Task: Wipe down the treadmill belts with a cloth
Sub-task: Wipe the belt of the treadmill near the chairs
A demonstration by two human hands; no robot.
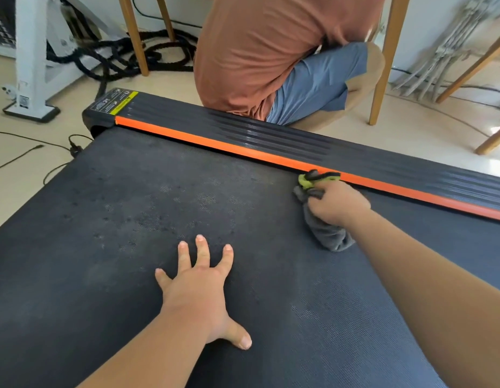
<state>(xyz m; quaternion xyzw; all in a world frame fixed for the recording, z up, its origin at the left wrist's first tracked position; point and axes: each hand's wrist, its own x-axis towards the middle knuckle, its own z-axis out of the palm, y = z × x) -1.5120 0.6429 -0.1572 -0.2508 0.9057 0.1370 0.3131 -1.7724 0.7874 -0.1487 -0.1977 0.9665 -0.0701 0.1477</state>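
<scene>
Across the near floor lies one dark treadmill belt (131,219), with one orange strip (215,141) and one ribbed black side rail (243,121) along its far right edge. Two hands are on it. The left hand (198,287) lies flat near the middle, released, fingers spread and holding nothing. The right hand (338,205) is clenched round the single grey cloth (328,236), whose yellow-green hem touches the orange strip at the belt's far right edge.

Left of both hands the belt runs bare to its left edge, where pale floor and thin cables begin. Beyond the rail one other person (271,51) crouches just beside it, between wooden legs (136,37).

The belt's textured surface is mottled with pale dusty patches and dark specks.
</scene>
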